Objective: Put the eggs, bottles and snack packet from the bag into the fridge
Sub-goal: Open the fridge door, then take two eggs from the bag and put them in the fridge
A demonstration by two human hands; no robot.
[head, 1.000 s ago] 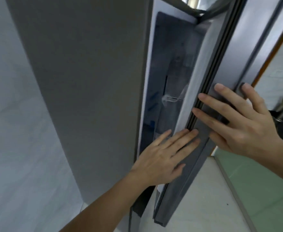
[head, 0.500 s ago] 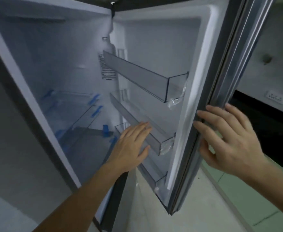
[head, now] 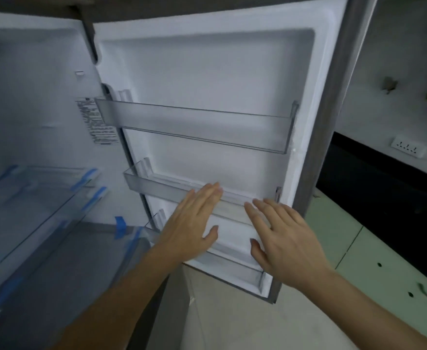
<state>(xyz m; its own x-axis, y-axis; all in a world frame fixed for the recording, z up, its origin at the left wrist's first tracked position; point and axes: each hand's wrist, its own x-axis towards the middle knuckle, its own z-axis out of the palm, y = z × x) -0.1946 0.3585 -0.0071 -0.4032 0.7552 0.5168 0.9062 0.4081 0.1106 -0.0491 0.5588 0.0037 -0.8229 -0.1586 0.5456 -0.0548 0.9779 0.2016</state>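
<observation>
In the head view, the fridge (head: 30, 97) stood open on the left, and its door (head: 207, 72) was swung wide and faced the camera. The door carried three clear plastic shelves, one under another: the upper door shelf (head: 194, 125), the middle door shelf (head: 156, 188) and the lower door shelf (head: 232, 258). Through their plastic only the white lining of the door showed.

Inside the fridge, two glass shelves (head: 43, 178) lay one above the other, fixed with strips of blue tape (head: 120, 227). One printed label (head: 97, 122) was stuck on the inner side wall.

The left hand (head: 192, 223) was released and flat, holding nothing, and its fingertips lay over the front of the middle door shelf. The right hand (head: 288, 243) was also flat and held nothing, just beside the left, in front of the lower door shelf. I could not tell if either hand pressed on the plastic.

On the wall at the right were one socket strip (head: 408, 147) and two hooks (head: 389, 84).
</observation>
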